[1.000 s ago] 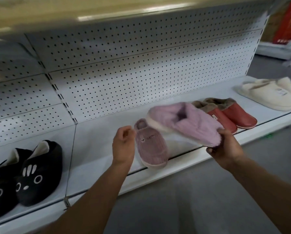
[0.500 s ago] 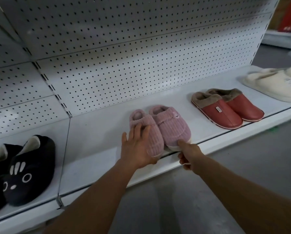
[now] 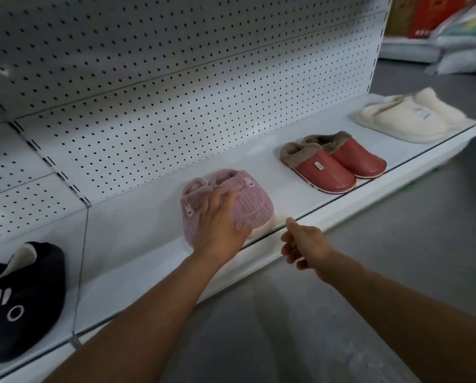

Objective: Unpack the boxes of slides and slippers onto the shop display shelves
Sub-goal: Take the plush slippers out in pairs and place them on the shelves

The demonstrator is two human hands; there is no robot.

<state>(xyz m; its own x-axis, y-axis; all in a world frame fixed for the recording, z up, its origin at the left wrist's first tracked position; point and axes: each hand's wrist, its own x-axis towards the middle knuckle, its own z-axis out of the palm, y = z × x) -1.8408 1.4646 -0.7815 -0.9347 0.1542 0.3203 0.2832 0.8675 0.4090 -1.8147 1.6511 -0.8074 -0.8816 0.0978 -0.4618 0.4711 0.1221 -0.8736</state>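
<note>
- Left hand (image 3: 217, 225): laid flat over the toes of the pink slippers (image 3: 254, 208), fingers straight and spread, pressing rather than gripping. It covers most of the nearer slipper's toe.
- Pink slippers: pair side by side, touching, on the white shelf (image 3: 137, 239) directly under the left hand, toes at the front lip. Small printed marks on the uppers, too blurred to read.
- Right hand (image 3: 304, 246): just right of the pink pair, in front of the shelf lip, not touching it; fingers loosely curled, holding nothing. Fingertips smeared by motion.
- Further right of the right hand: red slippers (image 3: 339, 172) with brown fleece collars; small label unreadable.
- Beyond those: cream slippers (image 3: 405, 120), fluffy, embroidered mark illegible.
- Far left of the left hand: black cat-face slippers (image 3: 24, 299), cut off by the frame edge; only one fully seen.
- Behind everything: perforated back panel (image 3: 176, 78).
</note>
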